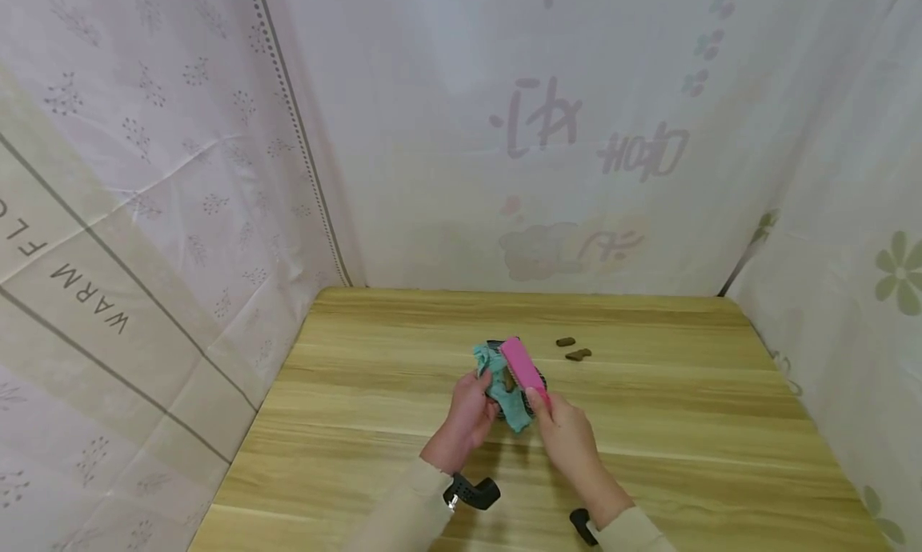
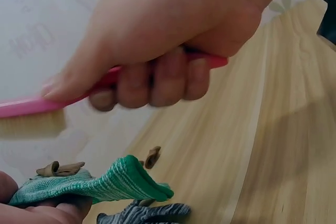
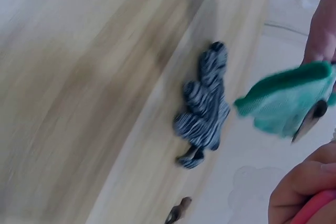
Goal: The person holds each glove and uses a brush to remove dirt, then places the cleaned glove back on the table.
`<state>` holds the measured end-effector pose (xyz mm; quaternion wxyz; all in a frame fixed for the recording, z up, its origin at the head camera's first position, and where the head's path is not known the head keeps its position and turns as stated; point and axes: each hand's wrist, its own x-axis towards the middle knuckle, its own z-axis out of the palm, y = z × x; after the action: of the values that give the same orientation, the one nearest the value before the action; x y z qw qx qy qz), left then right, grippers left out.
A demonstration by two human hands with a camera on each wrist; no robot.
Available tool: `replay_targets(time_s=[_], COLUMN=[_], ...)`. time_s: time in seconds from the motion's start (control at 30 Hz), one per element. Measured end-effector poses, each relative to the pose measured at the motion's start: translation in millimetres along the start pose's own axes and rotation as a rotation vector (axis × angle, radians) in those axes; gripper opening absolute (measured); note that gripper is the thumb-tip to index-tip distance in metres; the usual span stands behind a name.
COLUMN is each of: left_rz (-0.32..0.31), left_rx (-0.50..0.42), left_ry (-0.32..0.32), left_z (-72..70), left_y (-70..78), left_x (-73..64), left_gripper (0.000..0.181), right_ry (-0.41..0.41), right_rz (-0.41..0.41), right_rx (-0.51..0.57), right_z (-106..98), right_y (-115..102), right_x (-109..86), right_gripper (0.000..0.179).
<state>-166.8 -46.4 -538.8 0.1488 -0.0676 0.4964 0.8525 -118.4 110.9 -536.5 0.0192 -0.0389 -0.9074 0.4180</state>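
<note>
- Head view: brown scraps (image 1: 579,354) lay on wood-grain table (image 1: 360,360), right of striped knit bundle (image 3: 210,106)
- Left hand (image 1: 470,412) held green knit fabric (image 1: 513,406) above bundle, curled brown piece (image 2: 60,170) on top
- Right hand (image 1: 571,438) gripped pink bristled brush (image 1: 522,364)

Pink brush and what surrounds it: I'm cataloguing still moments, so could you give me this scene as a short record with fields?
Left hand: holds a green knitted item; glove or sock, cannot tell
Right hand: grips a pink brush by its handle
Bristles: pale, apart from the green knitted item in the left wrist view
On the green knitted item: a curled brown piece
On the wood-grain table: a dark-and-white striped knitted glove, two loose brown pieces
</note>
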Motion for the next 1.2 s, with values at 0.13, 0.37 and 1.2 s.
replay_targets(time_s=[0.13, 0.37, 1.2], left_rz=[-0.002, 0.003, -0.003], left_rx=[-0.023, -0.064, -0.073], left_ry=[-0.013, -0.035, -0.054], left_z=[5.5, 8.4, 0.7], left_y=[-0.6, 0.7, 4.6], left_x=[-1.9, -5.1, -8.9], left_gripper=[0.04, 0.043, 0.044], right_ry=[0.002, 0.006, -0.001], right_rz=[-0.024, 0.0, 0.01], right_rx=[-0.01, -0.098, -0.179], right_z=[6, 10, 1], right_y=[-9, -3, 13], right_x=[-1.2, -1.2, 2.3], right_gripper=[0.049, 0.053, 0.054])
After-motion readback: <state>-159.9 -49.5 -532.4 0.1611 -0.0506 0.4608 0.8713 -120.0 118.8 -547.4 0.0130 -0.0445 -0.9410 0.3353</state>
